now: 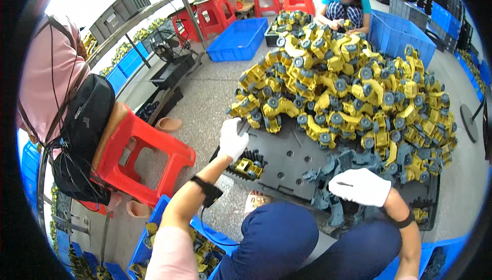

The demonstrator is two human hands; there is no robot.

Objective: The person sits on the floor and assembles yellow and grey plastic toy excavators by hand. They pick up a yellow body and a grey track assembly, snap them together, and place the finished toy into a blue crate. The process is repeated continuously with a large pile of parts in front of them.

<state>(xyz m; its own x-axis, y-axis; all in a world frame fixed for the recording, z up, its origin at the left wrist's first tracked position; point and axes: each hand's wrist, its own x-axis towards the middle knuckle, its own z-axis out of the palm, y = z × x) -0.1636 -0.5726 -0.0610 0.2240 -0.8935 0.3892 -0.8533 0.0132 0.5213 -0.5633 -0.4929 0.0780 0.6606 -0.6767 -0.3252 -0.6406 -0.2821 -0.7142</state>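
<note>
My left hand (233,139) wears a white glove and reaches up beside the heap's near-left edge, thumb apart from the fingers, with nothing visible in it. Just below it, a yellow toy vehicle (249,167) sits among black ridged pieces on the dark grey plastic platform (287,164). Yellow toy vehicles with grey wheels form a large heap (333,80) on that platform. My right hand (361,186), also white-gloved, is closed above loose blue-grey plastic parts (335,211). A slim dark piece (343,183) shows at its fingers; its kind is unclear.
A person (346,5) sits behind the heap beside a blue crate (402,36). Another blue crate (238,39) stands on the floor. At left are a red stool (146,152) and a black bag (84,136). A blue bin (154,228) with toy vehicles is near my left arm.
</note>
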